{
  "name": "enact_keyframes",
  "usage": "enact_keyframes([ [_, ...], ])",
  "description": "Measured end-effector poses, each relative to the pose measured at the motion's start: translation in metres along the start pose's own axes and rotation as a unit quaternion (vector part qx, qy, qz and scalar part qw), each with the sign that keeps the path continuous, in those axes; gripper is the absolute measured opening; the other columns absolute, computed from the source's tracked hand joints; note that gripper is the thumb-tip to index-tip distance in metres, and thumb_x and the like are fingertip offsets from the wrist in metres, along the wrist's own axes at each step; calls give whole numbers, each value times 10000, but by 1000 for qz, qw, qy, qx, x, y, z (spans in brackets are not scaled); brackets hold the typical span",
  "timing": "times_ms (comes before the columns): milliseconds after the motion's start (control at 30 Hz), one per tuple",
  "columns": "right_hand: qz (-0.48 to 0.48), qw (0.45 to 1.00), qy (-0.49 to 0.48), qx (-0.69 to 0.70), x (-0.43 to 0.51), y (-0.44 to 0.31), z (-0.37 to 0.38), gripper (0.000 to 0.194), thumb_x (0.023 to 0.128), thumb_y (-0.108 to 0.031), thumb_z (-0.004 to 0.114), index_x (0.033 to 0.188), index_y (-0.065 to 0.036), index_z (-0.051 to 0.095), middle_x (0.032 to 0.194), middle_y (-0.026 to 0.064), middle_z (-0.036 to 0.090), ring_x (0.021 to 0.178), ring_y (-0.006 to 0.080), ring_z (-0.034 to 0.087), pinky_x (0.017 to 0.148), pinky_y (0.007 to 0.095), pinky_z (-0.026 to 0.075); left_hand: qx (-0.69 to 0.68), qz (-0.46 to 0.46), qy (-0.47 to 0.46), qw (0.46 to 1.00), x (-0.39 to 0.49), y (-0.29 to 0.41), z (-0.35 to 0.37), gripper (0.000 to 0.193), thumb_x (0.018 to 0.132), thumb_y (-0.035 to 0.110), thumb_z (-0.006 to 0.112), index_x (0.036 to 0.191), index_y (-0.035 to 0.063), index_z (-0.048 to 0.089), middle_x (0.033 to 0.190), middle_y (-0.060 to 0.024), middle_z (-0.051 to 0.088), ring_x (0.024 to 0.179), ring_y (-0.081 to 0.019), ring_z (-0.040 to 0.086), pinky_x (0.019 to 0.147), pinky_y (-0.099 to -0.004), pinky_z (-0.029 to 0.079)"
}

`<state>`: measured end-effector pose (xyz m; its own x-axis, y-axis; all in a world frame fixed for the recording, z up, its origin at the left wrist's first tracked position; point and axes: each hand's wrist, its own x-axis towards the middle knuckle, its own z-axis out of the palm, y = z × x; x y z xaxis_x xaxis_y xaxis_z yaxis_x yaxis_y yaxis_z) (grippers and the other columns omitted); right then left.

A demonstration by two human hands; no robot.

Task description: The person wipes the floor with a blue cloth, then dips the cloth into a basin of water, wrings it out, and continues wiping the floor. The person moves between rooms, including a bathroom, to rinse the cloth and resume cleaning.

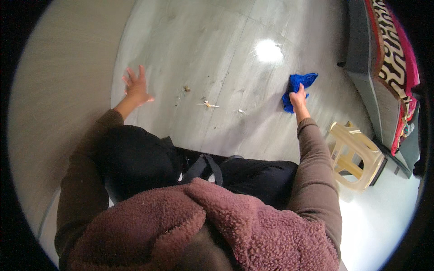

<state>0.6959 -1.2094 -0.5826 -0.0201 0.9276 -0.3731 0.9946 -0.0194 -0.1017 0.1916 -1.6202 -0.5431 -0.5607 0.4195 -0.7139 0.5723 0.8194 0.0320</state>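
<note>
My right hand [298, 99] grips a crumpled blue cloth [302, 80], held out over the floor to the right, with its thumb lying across the fabric. Whether the cloth touches the floor I cannot tell. Off to the left, my left hand [136, 86] is spread, fingers apart and holding nothing, near the wooden-looking wall or panel [74, 74]. Small litter lies on the grey wood-look floor [190, 44] between my hands: a brownish scrap [186, 88], a white and orange scrap [209, 104] and a whitish bit [241, 111].
A cream plastic stool [359, 157] lies or stands tilted by my right forearm. Beyond it is a grey sofa or bed base [369, 81] with a patterned cover [393, 50] in black, white and red. My knees, in black trousers [142, 159], are close below my hands.
</note>
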Motion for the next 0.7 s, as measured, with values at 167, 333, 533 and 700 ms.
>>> enact_keyframes([
  [167,-159,984,-50,-67,-85,-96,24,661,782,-84,604,1392,-305,479,1389,104,506,1214,463,499,990,594,460,-13,-22,-18,1000,2,9,0,1427,675,148,933,1603,232,-148,1627,-286,-216,1487,-578,-61,1066,-754,319],
  [333,-267,956,-109,-53,-179,-177,53,729,725,-81,716,1392,-272,492,1365,106,503,1192,438,495,946,579,488,-26,-27,-8,999,1,11,0,1436,667,113,932,1603,229,-151,1625,-287,-220,1490,-573,-51,1084,-755,294],
  [533,-309,894,-260,195,-211,-234,63,602,781,-76,663,1367,-109,533,1251,197,617,1180,377,584,1013,458,482,-18,-16,-18,1000,5,5,0,1457,653,153,951,1603,212,-152,1614,-309,-226,1483,-586,-40,1091,-738,308],
  [700,-295,836,-403,226,-140,-223,-50,558,797,-30,705,1330,-96,554,1098,67,647,1039,203,612,961,364,498,-21,-18,-16,1000,2,7,-1,1493,633,176,961,1594,238,-179,1622,-292,-224,1479,-588,-73,1071,-758,311],
])
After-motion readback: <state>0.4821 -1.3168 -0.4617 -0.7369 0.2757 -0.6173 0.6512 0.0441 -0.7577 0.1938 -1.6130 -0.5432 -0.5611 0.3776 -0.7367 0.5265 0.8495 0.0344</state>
